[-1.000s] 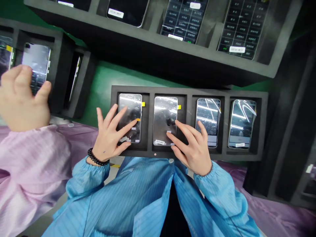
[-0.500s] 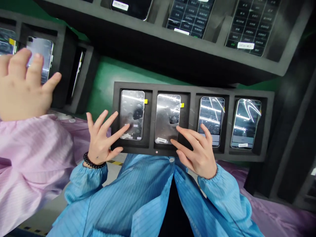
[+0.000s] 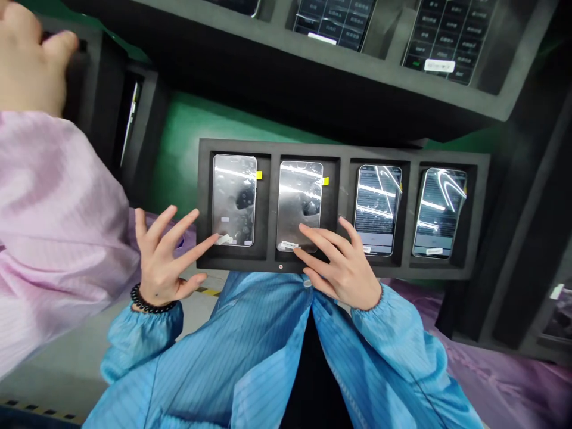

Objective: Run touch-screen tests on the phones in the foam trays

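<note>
A black foam tray (image 3: 273, 208) in front of me holds several smartphones, each in its own compartment. My left hand (image 3: 167, 256) is spread, its index fingertip at the lower left corner of the leftmost phone (image 3: 233, 196). Over the second phone (image 3: 298, 205), my right hand (image 3: 344, 265) has its fingers apart, with two fingertips at the lower part of the screen; contact is hard to make out. Both these phones have grey screens and yellow tabs. The third phone (image 3: 379, 208) and the rightmost phone (image 3: 440, 214) show lines of text. Neither hand grips anything.
A larger foam tray (image 3: 348, 65) with phones showing button grids stands beyond, on the green table (image 3: 179, 131). At left, another person's hand (image 3: 31, 65) in a pink sleeve reaches over another foam tray (image 3: 105, 101). More dark foam stands at right.
My left index finger has moved down-left to the first phone's corner. My right hand has shifted left over the second phone. The other person's hand has moved up and away.
</note>
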A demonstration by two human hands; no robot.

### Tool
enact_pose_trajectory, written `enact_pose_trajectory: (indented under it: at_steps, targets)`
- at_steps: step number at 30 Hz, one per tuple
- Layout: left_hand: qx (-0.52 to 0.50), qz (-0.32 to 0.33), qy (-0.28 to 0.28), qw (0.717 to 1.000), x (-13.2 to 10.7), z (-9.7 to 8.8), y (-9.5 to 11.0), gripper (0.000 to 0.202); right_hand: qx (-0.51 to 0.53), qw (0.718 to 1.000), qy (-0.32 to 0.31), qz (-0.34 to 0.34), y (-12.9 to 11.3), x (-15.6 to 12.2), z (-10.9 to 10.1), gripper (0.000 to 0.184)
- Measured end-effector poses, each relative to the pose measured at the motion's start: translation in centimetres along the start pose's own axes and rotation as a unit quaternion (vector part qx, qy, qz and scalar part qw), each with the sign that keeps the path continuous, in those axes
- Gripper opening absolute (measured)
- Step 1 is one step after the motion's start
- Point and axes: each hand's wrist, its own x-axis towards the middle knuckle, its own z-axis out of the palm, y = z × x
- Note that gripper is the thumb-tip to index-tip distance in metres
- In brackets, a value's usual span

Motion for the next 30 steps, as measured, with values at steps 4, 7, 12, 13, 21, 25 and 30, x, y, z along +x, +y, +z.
enact_pose_trajectory:
  at_steps: [4, 7, 12, 13, 21, 25, 30]
  targets:
    - [0.016, -0.007, -0.027, 0.999, -1.1, -0.2, 0.3, 0.054, 0.021, 1.0, 0.007, -0.009, -0.2, 1.1, 0.6, 0.028]
    - [0.013, -0.015, -0.048, 0.999, -1.1, -0.1, 0.4, 0.055, 0.032, 0.999, 0.009, -0.031, -0.5, 2.0, 0.9, 0.03]
    - [0.006, 0.021, -0.031, 0.999, -0.4, 0.6, 0.9, 0.059, 0.037, 0.998, 0.009, -0.054, -0.9, 3.0, 0.9, 0.028]
    - [0.001, 0.029, -0.036, 0.999, -0.2, 0.8, 1.1, 0.058, 0.036, 0.998, 0.009, -0.053, -1.0, 3.1, 0.9, 0.027]
    - [-0.015, 0.031, -0.003, 0.999, 0.6, 1.4, 1.3, 0.065, 0.01, 0.995, -0.056, -0.077, -2.6, 5.3, 2.6, 0.038]
    - [0.003, -0.019, -0.015, 1.0, 0.6, 1.7, 1.0, 0.067, 0.005, 0.997, -0.058, -0.057, -2.8, 5.7, 2.7, 0.035]
    - [0.0, -0.076, -0.059, 0.995, 0.6, 1.9, 0.8, 0.068, 0.009, 1.0, 0.014, -0.009, -1.5, 3.3, 0.7, 0.03]
